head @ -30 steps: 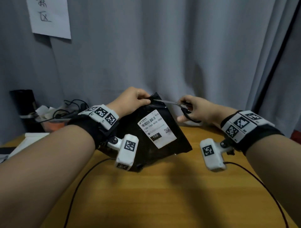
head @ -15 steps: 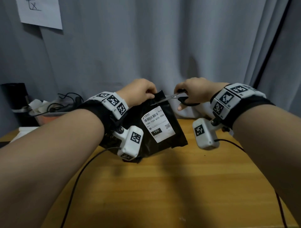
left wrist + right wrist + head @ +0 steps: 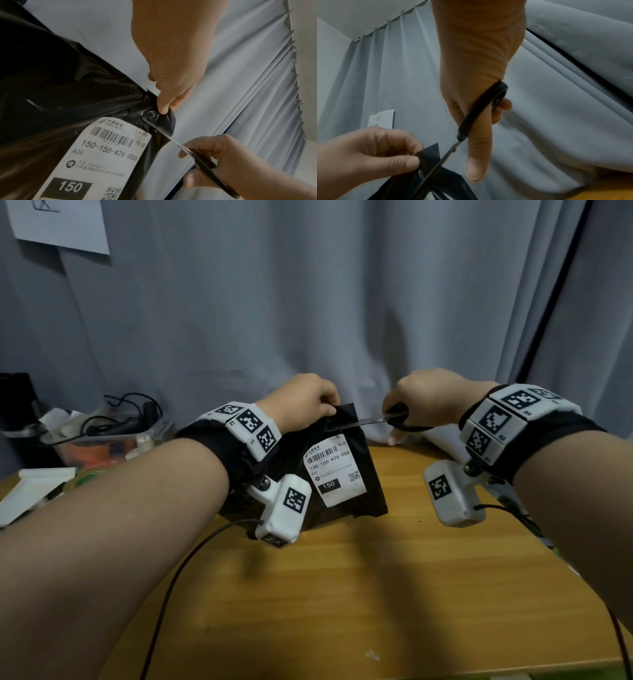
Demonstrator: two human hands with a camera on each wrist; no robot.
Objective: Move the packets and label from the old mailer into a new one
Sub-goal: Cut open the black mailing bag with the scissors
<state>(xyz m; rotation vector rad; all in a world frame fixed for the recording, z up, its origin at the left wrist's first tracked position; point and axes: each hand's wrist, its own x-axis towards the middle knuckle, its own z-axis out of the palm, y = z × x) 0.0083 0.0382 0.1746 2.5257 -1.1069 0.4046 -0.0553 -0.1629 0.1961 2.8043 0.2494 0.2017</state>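
Note:
A black plastic mailer stands upright on the wooden table, with a white shipping label on its front. My left hand pinches the mailer's top corner between thumb and fingers. My right hand grips black-handled scissors. Their blades lie closed across the mailer's top edge, just below the pinched corner. The packets inside are hidden.
A grey curtain hangs right behind the table. At the back left sits a clear tray of cables and clutter, with white foam pieces in front of it. A paper sheet is stuck up high on the left.
Both hands and the mailer rose slightly. The scissors blades went further across the mailer's top edge and now look closed.

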